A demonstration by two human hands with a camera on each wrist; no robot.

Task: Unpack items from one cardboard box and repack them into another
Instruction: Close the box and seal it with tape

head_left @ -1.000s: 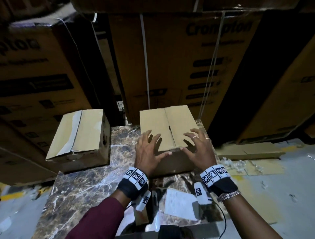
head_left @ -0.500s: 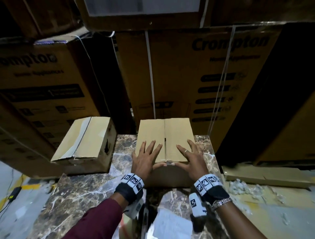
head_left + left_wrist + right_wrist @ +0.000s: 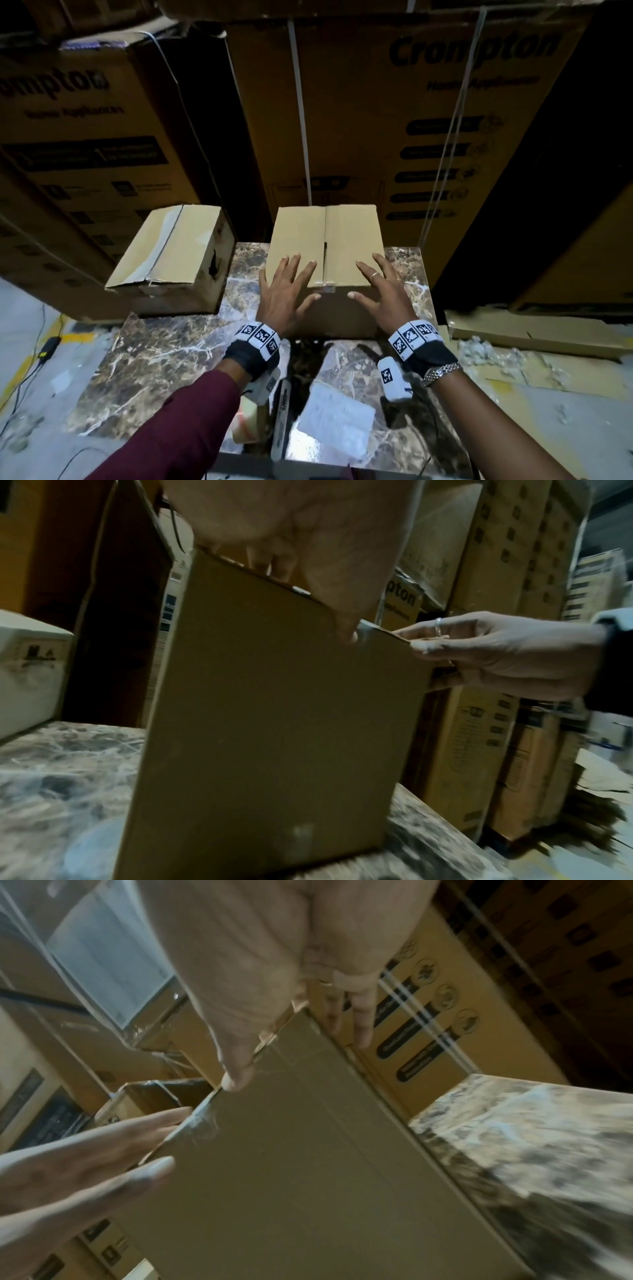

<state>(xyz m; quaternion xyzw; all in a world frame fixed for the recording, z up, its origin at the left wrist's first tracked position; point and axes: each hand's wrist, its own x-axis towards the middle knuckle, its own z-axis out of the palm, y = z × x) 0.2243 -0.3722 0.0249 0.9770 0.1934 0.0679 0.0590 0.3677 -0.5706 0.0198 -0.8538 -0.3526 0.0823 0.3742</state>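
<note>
I'm pressing my left hand (image 3: 284, 298) and right hand (image 3: 383, 294), fingers spread flat, on the closed centre box (image 3: 342, 236); contents hidden. Taped box (image 3: 171, 253) sitting left of it on the table (image 3: 164, 359).

Box (image 3: 325, 240): matt brown cardboard, glossy tape on seam. Bench (image 3: 164, 359): polished brown marble, glossy. Paper (image 3: 335, 418): white, matt.

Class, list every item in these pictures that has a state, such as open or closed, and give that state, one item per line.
Middle box: flaps closed, upright on the marble table.
Side box: flaps closed, taped along its seam, torn on one side.
Left hand: open, fingers spread flat on the middle box's top.
Right hand: open, fingers spread flat on the same top.
Sheet of paper: lying flat on the table.
</note>
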